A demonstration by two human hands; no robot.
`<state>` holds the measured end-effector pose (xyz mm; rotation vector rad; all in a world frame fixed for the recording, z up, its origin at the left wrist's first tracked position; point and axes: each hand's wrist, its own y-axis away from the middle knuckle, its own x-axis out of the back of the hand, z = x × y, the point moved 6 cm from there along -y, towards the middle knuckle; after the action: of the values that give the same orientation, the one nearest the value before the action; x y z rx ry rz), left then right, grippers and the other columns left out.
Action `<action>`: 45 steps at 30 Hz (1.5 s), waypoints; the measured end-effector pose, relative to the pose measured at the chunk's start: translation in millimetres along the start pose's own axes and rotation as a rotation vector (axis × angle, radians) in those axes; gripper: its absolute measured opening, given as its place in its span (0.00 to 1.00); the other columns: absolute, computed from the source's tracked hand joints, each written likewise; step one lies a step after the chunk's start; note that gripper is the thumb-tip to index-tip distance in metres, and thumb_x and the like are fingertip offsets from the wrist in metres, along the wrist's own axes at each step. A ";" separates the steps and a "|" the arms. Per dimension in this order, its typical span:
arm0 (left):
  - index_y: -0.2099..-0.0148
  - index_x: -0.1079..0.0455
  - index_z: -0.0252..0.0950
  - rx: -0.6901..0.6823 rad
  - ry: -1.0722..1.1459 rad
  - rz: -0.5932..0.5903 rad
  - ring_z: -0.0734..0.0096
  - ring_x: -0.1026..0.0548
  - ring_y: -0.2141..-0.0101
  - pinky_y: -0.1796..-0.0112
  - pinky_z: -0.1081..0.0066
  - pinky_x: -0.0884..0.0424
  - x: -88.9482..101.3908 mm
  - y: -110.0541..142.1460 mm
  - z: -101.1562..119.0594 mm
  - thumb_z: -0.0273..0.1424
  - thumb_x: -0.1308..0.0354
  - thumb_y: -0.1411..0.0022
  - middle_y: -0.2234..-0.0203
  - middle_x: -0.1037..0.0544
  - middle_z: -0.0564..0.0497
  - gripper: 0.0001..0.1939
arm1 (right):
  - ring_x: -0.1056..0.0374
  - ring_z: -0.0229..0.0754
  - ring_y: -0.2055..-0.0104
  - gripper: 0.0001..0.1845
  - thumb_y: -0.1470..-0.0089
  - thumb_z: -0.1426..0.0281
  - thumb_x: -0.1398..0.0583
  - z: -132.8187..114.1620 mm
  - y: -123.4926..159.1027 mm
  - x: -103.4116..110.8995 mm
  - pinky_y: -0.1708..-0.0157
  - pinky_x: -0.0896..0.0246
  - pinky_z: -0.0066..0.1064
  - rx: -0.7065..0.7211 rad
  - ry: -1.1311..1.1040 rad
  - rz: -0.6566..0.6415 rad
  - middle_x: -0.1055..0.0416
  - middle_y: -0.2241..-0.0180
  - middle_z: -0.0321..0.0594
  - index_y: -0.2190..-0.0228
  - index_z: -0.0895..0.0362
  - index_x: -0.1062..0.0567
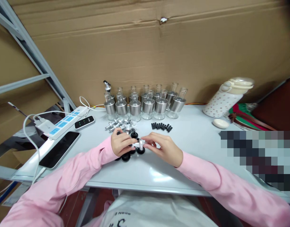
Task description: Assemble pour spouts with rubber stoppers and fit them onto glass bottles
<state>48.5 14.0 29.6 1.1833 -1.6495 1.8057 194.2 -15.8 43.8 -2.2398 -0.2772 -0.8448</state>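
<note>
Between my two hands is a silver pourer spout (pixel 141 144), lying roughly level just above the table. The fingertips of my left hand (pixel 121 143) close on its left end, and the thumb and fingers of my right hand (pixel 165 148) pinch its right end. Several round black stoppers (pixel 126 157) lie under and around my left hand, which partly hides them. Just behind them is a loose heap of silver pourer spouts (pixel 121 124). Small black flaps (pixel 162 126) form a row to the right of that heap.
Glass bottles with steel bands (pixel 148 106) stand in two rows at the back; one carries a pourer (pixel 107 85). At left are a power strip (pixel 66 122), a phone (pixel 60 149) and a small black device (pixel 84 122). A dotted flask (pixel 226 97) and white oval object (pixel 221 123) stand right.
</note>
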 end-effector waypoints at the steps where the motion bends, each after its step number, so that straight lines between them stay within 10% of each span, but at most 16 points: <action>1: 0.55 0.36 0.37 0.008 0.021 -0.007 0.72 0.28 0.72 0.61 0.65 0.44 -0.7 0.0 0.0 0.37 0.56 0.35 0.72 0.24 0.52 0.13 | 0.37 0.34 0.75 0.08 0.44 0.68 0.46 0.4 0.1 2.0 0.74 0.39 0.25 0.001 0.006 0.012 0.31 0.74 0.39 0.66 0.58 0.28; 7: 0.47 0.40 0.37 0.142 0.157 -0.101 0.62 0.32 0.58 0.57 0.62 0.43 -6.3 1.6 -7.4 0.50 0.60 0.39 0.58 0.30 0.43 0.27 | 0.33 0.36 0.75 0.04 0.47 0.72 0.43 19.7 0.8 16.8 0.71 0.38 0.27 -0.170 0.017 0.126 0.28 0.76 0.38 0.69 0.58 0.29; 13: 0.52 0.35 0.40 0.143 0.195 -0.137 0.64 0.33 0.56 0.56 0.63 0.42 -11.3 3.5 -8.6 0.43 0.57 0.37 0.56 0.31 0.45 0.18 | 0.31 0.35 0.77 0.04 0.49 0.70 0.42 25.0 0.7 8.3 0.75 0.39 0.25 -0.258 -0.081 0.089 0.29 0.79 0.35 0.74 0.58 0.31; 21: 0.57 0.32 0.38 0.105 0.036 0.046 0.72 0.29 0.67 0.62 0.67 0.40 4.5 3.0 -14.9 0.33 0.53 0.36 0.70 0.26 0.50 0.10 | 0.28 0.38 0.71 0.05 0.49 0.68 0.42 17.7 3.7 -6.8 0.70 0.34 0.28 -0.250 -0.279 -0.021 0.25 0.73 0.40 0.72 0.57 0.30; 36: 0.63 0.34 0.35 0.064 0.121 -0.002 0.73 0.29 0.72 0.63 0.63 0.45 13.0 -1.8 1.1 0.33 0.54 0.37 0.71 0.24 0.50 0.10 | 0.29 0.37 0.72 0.06 0.47 0.68 0.43 9.3 6.1 -3.7 0.72 0.33 0.26 -0.186 -0.183 0.017 0.25 0.74 0.39 0.74 0.57 0.31; 45: 0.65 0.33 0.36 0.427 -0.187 -0.057 0.71 0.31 0.71 0.63 0.64 0.46 17.3 23.4 -89.4 0.38 0.59 0.36 0.71 0.26 0.50 0.16 | 0.29 0.37 0.70 0.11 0.46 0.70 0.47 8.8 3.6 4.9 0.68 0.33 0.29 -0.101 -0.010 -0.036 0.25 0.70 0.39 0.58 0.55 0.35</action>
<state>-6.3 90.1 35.6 1.6031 -1.3389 2.1318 203.8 -12.5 40.3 -2.3396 -0.2857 -0.8848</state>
